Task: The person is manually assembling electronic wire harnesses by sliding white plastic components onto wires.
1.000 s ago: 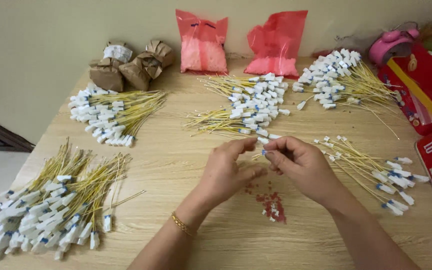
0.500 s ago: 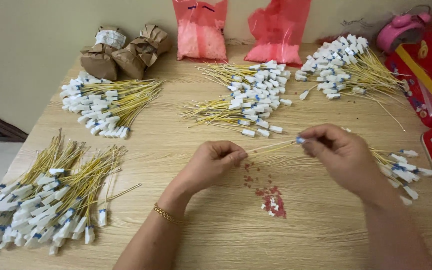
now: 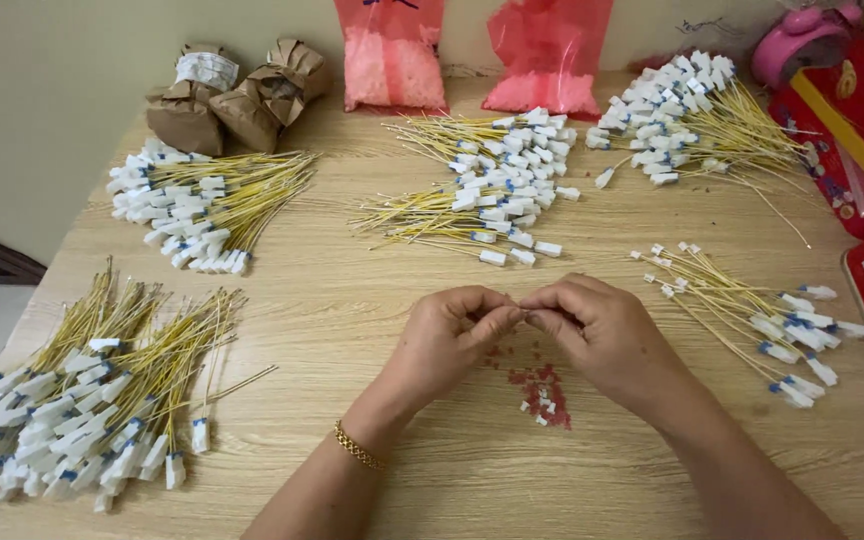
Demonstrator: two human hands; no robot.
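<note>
Bundles of yellow wires (image 3: 202,200) with white plugs ring the wooden desk (image 3: 352,300). Left hand (image 3: 447,335) and right hand (image 3: 602,335) meet fingertip to fingertip, pinching something tiny (too small to tell) above scattered red bits (image 3: 542,385). Pink bags (image 3: 392,55) stand behind.

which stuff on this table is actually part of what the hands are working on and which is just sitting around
In the work:
left hand and right hand, fingertips pinched together
small red and white bits under them
yellow wires with white ends beside the right hand
other wire bundles

Lying about:
brown paper packets
pink plastic bags
red boxes
pink round object
</note>
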